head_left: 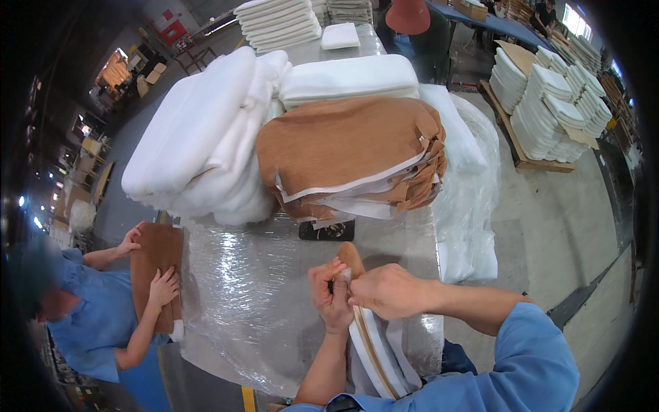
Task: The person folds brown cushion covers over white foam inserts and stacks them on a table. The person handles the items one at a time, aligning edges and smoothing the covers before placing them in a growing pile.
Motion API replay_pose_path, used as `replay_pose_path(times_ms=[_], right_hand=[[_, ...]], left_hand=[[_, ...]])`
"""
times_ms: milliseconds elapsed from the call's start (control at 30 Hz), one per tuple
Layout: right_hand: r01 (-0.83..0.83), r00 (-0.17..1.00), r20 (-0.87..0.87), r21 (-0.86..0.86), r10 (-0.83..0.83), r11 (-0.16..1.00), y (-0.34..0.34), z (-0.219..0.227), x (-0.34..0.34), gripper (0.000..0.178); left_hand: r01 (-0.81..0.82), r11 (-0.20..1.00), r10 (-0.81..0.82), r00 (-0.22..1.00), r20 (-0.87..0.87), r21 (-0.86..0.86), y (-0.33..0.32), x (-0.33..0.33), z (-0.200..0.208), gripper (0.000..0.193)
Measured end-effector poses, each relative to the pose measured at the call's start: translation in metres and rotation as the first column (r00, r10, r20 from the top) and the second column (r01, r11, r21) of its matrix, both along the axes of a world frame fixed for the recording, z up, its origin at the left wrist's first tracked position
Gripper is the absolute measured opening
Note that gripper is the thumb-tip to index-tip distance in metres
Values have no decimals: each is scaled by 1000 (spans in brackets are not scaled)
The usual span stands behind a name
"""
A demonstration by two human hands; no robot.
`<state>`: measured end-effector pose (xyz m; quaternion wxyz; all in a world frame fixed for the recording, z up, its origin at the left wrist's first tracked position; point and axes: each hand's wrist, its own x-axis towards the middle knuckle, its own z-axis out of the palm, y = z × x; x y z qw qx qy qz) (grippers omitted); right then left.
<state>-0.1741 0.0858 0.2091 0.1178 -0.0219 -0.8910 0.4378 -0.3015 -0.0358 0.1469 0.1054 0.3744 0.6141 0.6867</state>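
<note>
Upper end of the fabric cover (371, 343) is gripped by both hands: curled fingers of the left hand (329, 292) are closed on its left side, its right edge is pinched by the right hand (391, 292) just beside; exact fingertip contact is partly hidden. Cover is held over the near part of the worktable, its lower end extending toward the body. Right table edge is crossed by the right forearm; room for moving is offered to the left, where a wide stretch of clear plastic sheet (240, 295) is seen. Forward reach is bounded by a flat black object (327, 231) and, behind it, a brown fabric stack (350, 147). Cover is narrow as held, brown at its rounded tip, white below, with a tan strip running lengthwise; greyish cloth is draped along its right side. Sheet is wrinkled, glare-streaked. The brown stack is flanked on the left by a tall white padding pile (192, 130), and backed by folded white padding (350, 77). At the left table edge, a brown panel (154, 264) is handled by a co-worker (96, 309) in blue. Farther right, white stacks (549, 113) are borne on a wooden pallet on the floor.
</note>
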Motion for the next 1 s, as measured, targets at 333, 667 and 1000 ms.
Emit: replay_pose_path(times_ms=[333,667,1000], right_hand=[[49,996,-5,-791,-87,609,36,-69,-70,31],[115,983,15,-821,-180,559,1,-56,-68,29],[479,780,346,-867,-522,140,61,-99,64,18]], left_hand=[[-40,998,39,999,-25,-47,-3,-6,1,7],[-60,998,59,998,-20,-31,-13,-13,-18,6],[-402,601,303,914,-268,-691,-212,26,-37,36]])
